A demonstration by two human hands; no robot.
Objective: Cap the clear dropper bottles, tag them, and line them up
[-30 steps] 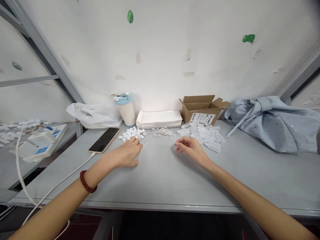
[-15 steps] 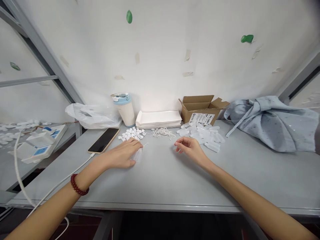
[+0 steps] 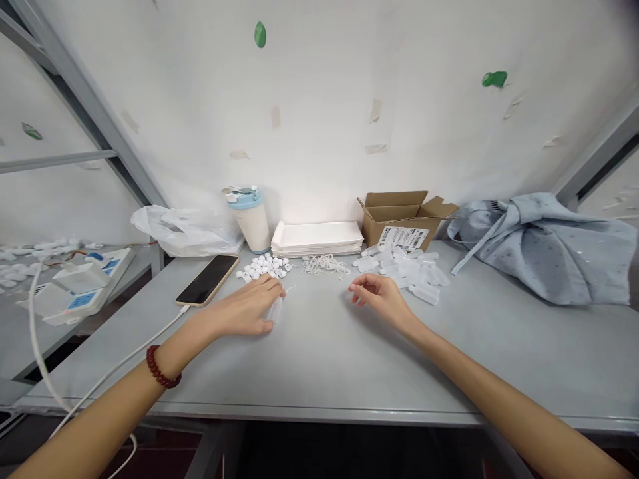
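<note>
My left hand (image 3: 252, 307) lies low over the table, fingers and thumb bent round a small clear plastic bottle (image 3: 274, 311), much of which is hidden under the palm. A short white string end (image 3: 291, 288) pokes out by the fingertips. To the right, my right hand (image 3: 375, 295) rests on its side with loosely curled fingers; nothing can be made out in it. Just behind it is a pile of translucent plastic bottles (image 3: 423, 293). Small white caps (image 3: 262, 265) lie heaped beyond my left hand. Tangled white strings (image 3: 324, 265) lie between the two piles.
Along the wall stand a plastic bag (image 3: 184, 233), a blue-lidded cup (image 3: 251, 223), a stack of white sheets or envelopes (image 3: 318, 236), an open cardboard box (image 3: 399, 223) and a grey-blue cloth bag (image 3: 559, 249). A phone (image 3: 207, 281) with a charging cable lies left on the table (image 3: 319, 379).
Both hands stay almost in place. The left hand and wrist have shifted very slightly to the right; the view has moved a touch.
</note>
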